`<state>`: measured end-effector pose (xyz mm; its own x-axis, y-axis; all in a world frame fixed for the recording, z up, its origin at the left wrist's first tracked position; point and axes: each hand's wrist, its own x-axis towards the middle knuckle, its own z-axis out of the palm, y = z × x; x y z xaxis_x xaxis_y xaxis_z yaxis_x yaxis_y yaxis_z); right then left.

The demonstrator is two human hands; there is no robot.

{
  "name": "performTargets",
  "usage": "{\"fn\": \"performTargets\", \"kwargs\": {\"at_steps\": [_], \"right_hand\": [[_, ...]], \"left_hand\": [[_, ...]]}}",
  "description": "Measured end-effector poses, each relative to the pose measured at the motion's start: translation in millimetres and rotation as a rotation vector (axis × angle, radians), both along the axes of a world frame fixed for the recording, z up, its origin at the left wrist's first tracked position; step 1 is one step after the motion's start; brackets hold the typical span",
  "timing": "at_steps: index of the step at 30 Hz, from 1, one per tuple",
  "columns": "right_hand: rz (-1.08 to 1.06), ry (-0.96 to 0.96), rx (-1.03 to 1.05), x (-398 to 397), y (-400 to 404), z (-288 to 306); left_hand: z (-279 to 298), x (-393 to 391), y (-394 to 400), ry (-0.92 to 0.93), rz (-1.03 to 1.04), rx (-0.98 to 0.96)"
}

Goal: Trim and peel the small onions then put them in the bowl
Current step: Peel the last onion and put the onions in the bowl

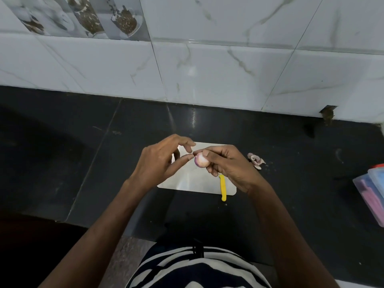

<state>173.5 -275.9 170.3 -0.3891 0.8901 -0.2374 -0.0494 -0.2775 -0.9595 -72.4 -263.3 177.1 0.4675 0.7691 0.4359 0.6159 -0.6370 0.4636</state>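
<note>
A small pale purple onion [200, 160] is held in the fingertips of my right hand [226, 165], above a white cutting board [193, 179] on the dark counter. My left hand [161, 161] is just left of the onion, thumb and forefinger pinched at its top edge, where a thin bit of skin seems to be. A knife with a yellow handle [222, 187] lies on the board's right side, its blade hidden under my right hand. No bowl is in view.
A small heap of onion peels [256, 160] lies on the counter right of the board. A clear plastic box [372, 196] with pink and blue contents sits at the right edge. The tiled wall [207, 69] rises behind the counter.
</note>
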Motion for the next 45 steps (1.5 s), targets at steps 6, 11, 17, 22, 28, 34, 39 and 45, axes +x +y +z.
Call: {"fn": "performTargets", "kwargs": {"at_steps": [6, 11, 17, 22, 28, 34, 39, 45], "right_hand": [[0.075, 0.010, -0.062, -2, 5, 2], [0.092, 0.007, -0.103, 2, 10, 3], [0.078, 0.097, -0.178, 6, 10, 2], [-0.047, 0.180, -0.262, 2, 6, -4], [-0.158, 0.194, -0.219, 0, 3, -14], [-0.245, 0.193, -0.159, -4, 5, -15], [-0.396, 0.307, -0.270, -15, 4, -10], [-0.489, 0.265, -0.381, -21, 0, -14]], "left_hand": [[1, -6, 12, -0.086, -0.164, -0.088], [13, -1, 8, 0.086, -0.187, -0.091], [7, 15, 8, 0.318, -0.162, 0.013], [2, 24, 6, 0.341, -0.052, 0.079], [-6, 31, -3, 0.314, 0.048, 0.138], [-7, 42, -15, 0.230, 0.200, 0.101], [-12, 49, -23, 0.131, 0.229, 0.067], [-19, 51, -31, -0.300, 0.219, -0.182]]}}
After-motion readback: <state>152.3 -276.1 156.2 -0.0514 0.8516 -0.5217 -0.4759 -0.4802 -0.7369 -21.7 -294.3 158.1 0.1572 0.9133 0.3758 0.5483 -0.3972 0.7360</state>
